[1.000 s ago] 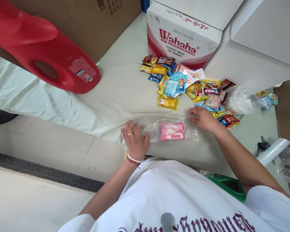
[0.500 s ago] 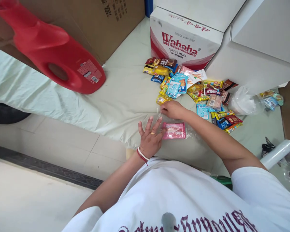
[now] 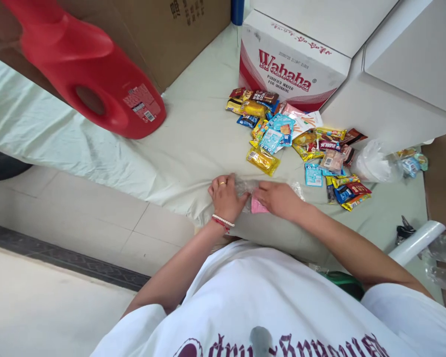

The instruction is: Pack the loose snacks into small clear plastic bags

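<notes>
Fingers (image 3: pixel 263 192) of the right hand (image 3: pixel 280 199) overlapped the pink packet (image 3: pixel 259 206) by the surface's (image 3: pixel 193 134) near edge; the left hand (image 3: pixel 225 201) touched clear plastic (image 3: pixel 241 185). Neither grip showed clearly; hard tugging might tear the plastic.

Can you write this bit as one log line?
left hand: at clear wrapper | right hand: partly covering pink packet | nearby: yellow packet, Wahaha box
</notes>
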`<state>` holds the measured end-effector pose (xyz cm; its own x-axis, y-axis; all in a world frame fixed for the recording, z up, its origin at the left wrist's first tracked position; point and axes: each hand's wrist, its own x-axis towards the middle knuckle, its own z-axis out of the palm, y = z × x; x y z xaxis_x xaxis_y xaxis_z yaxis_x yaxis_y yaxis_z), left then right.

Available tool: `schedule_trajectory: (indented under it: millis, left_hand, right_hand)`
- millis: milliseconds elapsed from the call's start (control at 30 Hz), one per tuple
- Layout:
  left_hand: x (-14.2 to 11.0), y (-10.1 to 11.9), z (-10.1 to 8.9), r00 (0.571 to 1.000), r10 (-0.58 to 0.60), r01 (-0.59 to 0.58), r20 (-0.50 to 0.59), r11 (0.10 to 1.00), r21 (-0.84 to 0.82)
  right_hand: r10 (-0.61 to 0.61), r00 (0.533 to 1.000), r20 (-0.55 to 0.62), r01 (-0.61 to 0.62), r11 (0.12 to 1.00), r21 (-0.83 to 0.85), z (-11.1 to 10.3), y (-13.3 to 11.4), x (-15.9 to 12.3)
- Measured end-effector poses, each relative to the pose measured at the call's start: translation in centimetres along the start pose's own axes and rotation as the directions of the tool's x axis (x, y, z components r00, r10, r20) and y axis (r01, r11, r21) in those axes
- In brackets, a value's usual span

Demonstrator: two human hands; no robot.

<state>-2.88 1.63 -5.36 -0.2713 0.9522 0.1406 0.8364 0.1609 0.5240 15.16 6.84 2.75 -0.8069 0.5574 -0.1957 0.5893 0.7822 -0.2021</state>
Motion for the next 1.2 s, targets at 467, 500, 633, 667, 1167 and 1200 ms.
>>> schedule_trajectory:
  millis: [467, 500, 633, 667, 1167, 1200]
  left_hand:
    - [-0.8, 3.5, -3.8, 0.927, 0.262, -0.131, 0.267, 0.897, -0.423]
    - [-0.8, 4.5, -3.2, 0.914, 0.283, -0.153, 0.292, 0.905, -0.398]
    - [-1.2, 6.7, -1.9, 0.872, 0.316, -0.234, 0.374, 0.94, -0.249]
    - [-1.5, 6.9, -1.9, 0.866, 0.325, -0.266, 0.381, 0.943, -0.199]
    - [-4.0, 7.5, -1.8, 0.833, 0.381, -0.46, 0.4, 0.88, 0.119]
    - [-3.9, 7.5, -2.1, 0.831, 0.385, -0.448, 0.403, 0.891, 0.074]
  right_hand:
    - [0.104, 0.969, -0.225, -0.07, 0.985, 0.157, 5.0, -3.1, -4.9]
    - [0.1, 0.964, -0.246, -0.045, 0.974, 0.22, 4.8, -2.8, -5.3]
    - [0.183, 0.895, -0.406, 0.05, 0.864, 0.501, 2.9, 0.2, -7.3]
    - [0.242, 0.871, -0.428, 0.017, 0.855, 0.518, 2.3, 1.3, -7.7]
    - [0.289, 0.938, -0.19, -0.173, 0.868, 0.465, 4.8, 3.7, -14.1]
    - [0.383, 0.906, -0.179, -0.229, 0.8, 0.554, 5.1, 3.8, -14.4]
